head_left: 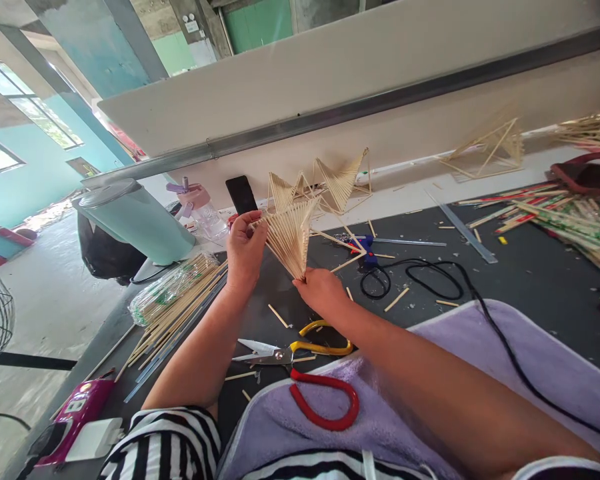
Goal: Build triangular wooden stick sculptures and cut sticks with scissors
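Observation:
A fan-shaped structure of thin wooden sticks (pixel 291 233) is held up in front of me, above the dark table. My left hand (pixel 247 248) pinches its upper left edge between thumb and fingers. The narrow lower end sits in the closed fingers of my right hand (pixel 323 290). Just right of it, joined sticks form an open angular frame (pixel 363 252); whether they belong to the held structure I cannot tell. Behind stands another twisted stick structure (pixel 343 187) against the wall. Scissors (pixel 280 355) with one yellow and one red handle lie open below my hands.
A blue glue gun (pixel 367 245) with a black cable lies beyond my right hand. Stick bundles (pixel 180 300), a teal bin (pixel 145 217), a bottle (pixel 200 207) and a phone (pixel 241 195) stand left. More sticks (pixel 570 220) lie right; a purple towel (pixel 530 360) covers the near edge.

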A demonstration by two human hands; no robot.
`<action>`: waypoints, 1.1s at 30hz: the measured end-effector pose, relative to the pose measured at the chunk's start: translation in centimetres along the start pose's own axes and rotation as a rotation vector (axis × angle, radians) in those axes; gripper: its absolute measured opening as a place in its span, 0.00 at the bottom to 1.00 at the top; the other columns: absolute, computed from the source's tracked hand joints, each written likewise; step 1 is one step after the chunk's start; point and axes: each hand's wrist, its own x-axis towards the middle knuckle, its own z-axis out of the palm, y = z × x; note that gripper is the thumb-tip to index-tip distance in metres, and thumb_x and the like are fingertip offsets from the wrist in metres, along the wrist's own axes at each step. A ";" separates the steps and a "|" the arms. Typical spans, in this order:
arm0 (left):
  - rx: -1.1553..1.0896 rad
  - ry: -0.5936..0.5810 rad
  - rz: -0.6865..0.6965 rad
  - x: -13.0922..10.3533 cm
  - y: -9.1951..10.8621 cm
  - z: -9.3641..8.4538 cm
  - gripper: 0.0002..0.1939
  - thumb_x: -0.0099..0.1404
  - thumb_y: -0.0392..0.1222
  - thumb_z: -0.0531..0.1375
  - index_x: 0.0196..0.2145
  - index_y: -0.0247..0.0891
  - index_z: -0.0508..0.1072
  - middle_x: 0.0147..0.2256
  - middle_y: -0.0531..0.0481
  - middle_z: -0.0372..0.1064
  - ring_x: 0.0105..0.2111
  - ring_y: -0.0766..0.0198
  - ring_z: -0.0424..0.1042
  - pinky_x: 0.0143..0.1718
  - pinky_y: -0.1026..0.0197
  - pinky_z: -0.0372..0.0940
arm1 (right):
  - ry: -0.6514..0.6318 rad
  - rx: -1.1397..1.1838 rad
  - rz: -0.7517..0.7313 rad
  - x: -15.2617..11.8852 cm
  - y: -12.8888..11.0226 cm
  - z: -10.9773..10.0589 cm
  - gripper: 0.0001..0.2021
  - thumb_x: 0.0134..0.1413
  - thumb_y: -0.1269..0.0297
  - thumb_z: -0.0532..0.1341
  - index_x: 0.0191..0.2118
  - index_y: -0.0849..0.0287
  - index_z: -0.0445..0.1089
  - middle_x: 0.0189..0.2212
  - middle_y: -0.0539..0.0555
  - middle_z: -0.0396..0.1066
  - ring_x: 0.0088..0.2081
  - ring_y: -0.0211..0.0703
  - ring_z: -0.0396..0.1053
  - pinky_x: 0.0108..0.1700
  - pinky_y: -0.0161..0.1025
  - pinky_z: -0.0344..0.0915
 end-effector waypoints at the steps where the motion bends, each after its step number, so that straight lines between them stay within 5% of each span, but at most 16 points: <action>1: 0.018 0.005 0.019 -0.1 0.2 0.0 0.13 0.58 0.41 0.62 0.42 0.41 0.72 0.27 0.53 0.68 0.27 0.69 0.68 0.28 0.67 0.62 | -0.007 0.014 0.000 0.0 -0.1 0.0 0.16 0.58 0.55 0.54 0.41 0.58 0.75 0.36 0.59 0.77 0.41 0.51 0.74 0.38 0.40 0.66; 7: 0.275 -0.057 0.081 0.4 2.3 -1.5 0.10 0.59 0.44 0.61 0.37 0.38 0.75 0.24 0.53 0.68 0.23 0.69 0.66 0.24 0.67 0.64 | -0.059 0.179 -0.071 -0.6 -0.6 0.3 0.15 0.58 0.54 0.56 0.39 0.56 0.76 0.32 0.56 0.77 0.38 0.45 0.75 0.36 0.35 0.65; 13: 0.452 -0.356 -0.183 1.2 6.0 -4.9 0.19 0.55 0.51 0.64 0.41 0.36 0.72 0.27 0.51 0.71 0.21 0.67 0.71 0.23 0.64 0.69 | -0.219 0.333 -0.147 -1.2 -1.1 0.5 0.13 0.56 0.55 0.58 0.34 0.58 0.74 0.22 0.50 0.73 0.25 0.38 0.72 0.28 0.31 0.62; 17: 0.446 -0.443 -0.301 1.3 7.3 -6.2 0.24 0.54 0.51 0.65 0.45 0.37 0.70 0.29 0.50 0.72 0.23 0.62 0.75 0.26 0.60 0.71 | -0.309 0.420 -0.146 -1.0 -1.0 0.9 0.12 0.54 0.56 0.59 0.32 0.60 0.73 0.22 0.50 0.72 0.17 0.34 0.68 0.22 0.29 0.60; 27: 0.331 -0.446 -0.351 2.5 4.8 -6.1 0.11 0.59 0.44 0.61 0.37 0.35 0.70 0.36 0.47 0.72 0.24 0.67 0.75 0.26 0.63 0.72 | -0.407 0.584 -0.105 -0.1 -0.3 1.1 0.09 0.51 0.62 0.61 0.26 0.62 0.69 0.20 0.49 0.70 0.14 0.33 0.66 0.19 0.29 0.59; 33: 0.320 -0.394 -0.336 3.0 3.3 -5.5 0.10 0.58 0.40 0.62 0.37 0.34 0.69 0.30 0.50 0.71 0.23 0.67 0.75 0.25 0.65 0.72 | -0.435 0.663 -0.120 0.2 0.1 1.3 0.05 0.51 0.65 0.62 0.31 0.62 0.69 0.25 0.49 0.73 0.14 0.32 0.67 0.19 0.28 0.58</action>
